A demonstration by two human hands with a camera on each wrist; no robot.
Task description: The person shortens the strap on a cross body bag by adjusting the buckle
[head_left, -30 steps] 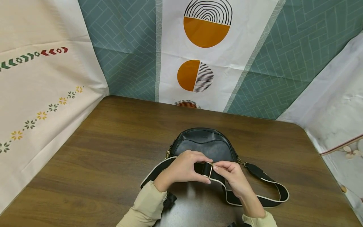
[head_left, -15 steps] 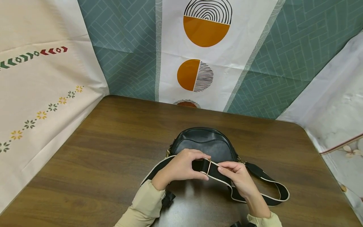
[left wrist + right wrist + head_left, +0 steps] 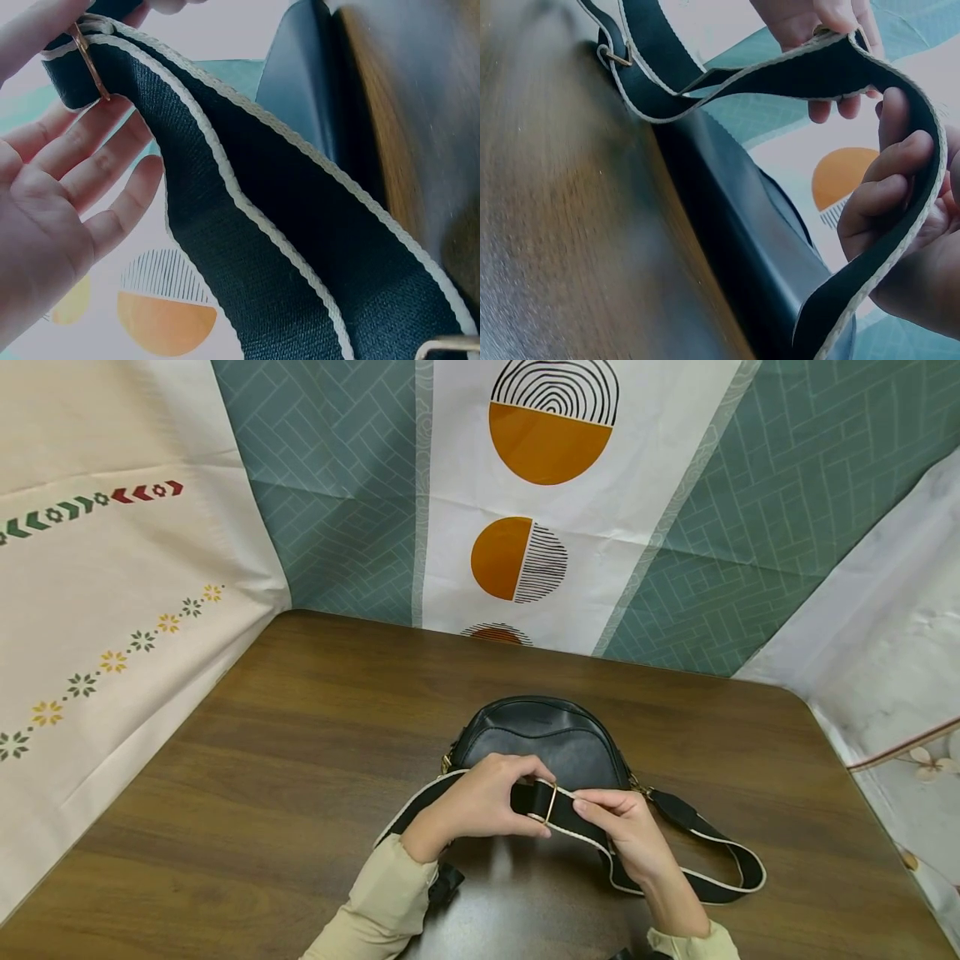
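Observation:
A black half-round handbag (image 3: 542, 745) lies on the table, with a black, cream-edged strap (image 3: 581, 817) raised in front of it. My left hand (image 3: 480, 802) pinches the strap's folded end beside a gold slider buckle (image 3: 551, 803), thumb below and index finger above. To the right of the buckle, my right hand (image 3: 633, 835) pinches the upper edge of the strap between thumb and forefinger. In the left wrist view, the doubled webbing (image 3: 202, 187) runs down from the buckle (image 3: 90, 64). The right wrist view shows curled fingers (image 3: 885, 195) behind the strap.
A slack strap loop (image 3: 750, 868) rests on the brown wooden table (image 3: 262, 760) to the right, joined to the bag by a gold clasp (image 3: 639, 787). Patterned cloths (image 3: 337, 527) hang behind the table and along both sides.
My right hand has slid right along the strap, away from the buckle, leaving a stretch of webbing between the hands. The buckle and left hand have shifted slightly left. The bag stays put.

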